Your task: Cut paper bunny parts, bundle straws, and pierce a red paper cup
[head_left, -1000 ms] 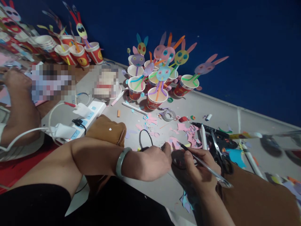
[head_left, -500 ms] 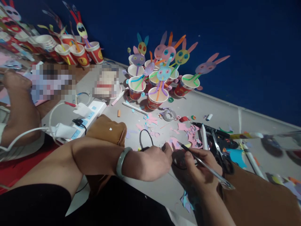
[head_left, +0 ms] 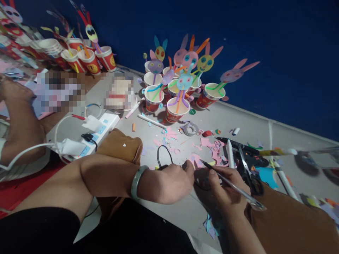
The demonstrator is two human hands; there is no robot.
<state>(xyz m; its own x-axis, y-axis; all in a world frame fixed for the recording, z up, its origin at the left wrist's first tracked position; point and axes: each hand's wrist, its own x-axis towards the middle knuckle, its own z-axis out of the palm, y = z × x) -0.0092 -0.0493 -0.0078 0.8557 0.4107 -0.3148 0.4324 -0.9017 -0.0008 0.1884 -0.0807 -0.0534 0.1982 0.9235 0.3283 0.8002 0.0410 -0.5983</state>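
My right hand (head_left: 233,188) grips a pen (head_left: 238,190) with a clear barrel; its dark tip points left, toward my left hand. My left hand (head_left: 169,183), a jade-green bangle (head_left: 135,183) on its wrist, is closed, thumb and finger pinched low over the tabletop. What sits in that pinch is hidden or too small to make out. Just beyond the fingertips lies a pink paper piece (head_left: 196,160). A thin black cord loop (head_left: 164,147) stands behind my left hand. Scissors (head_left: 245,164) with dark handles lie right of the pen, beside a white marker (head_left: 230,155).
Paper cups (head_left: 178,112) with paper rabbit figures stand along the blue wall (head_left: 278,70). Pink scraps (head_left: 217,151), a tape roll (head_left: 189,129) and a black tool (head_left: 254,155) litter the table. At left are a power strip (head_left: 111,123) with cables and another person's arm (head_left: 22,120).
Both my hands and the pen stay almost in place. The other person's hand at the far left has shifted slightly.
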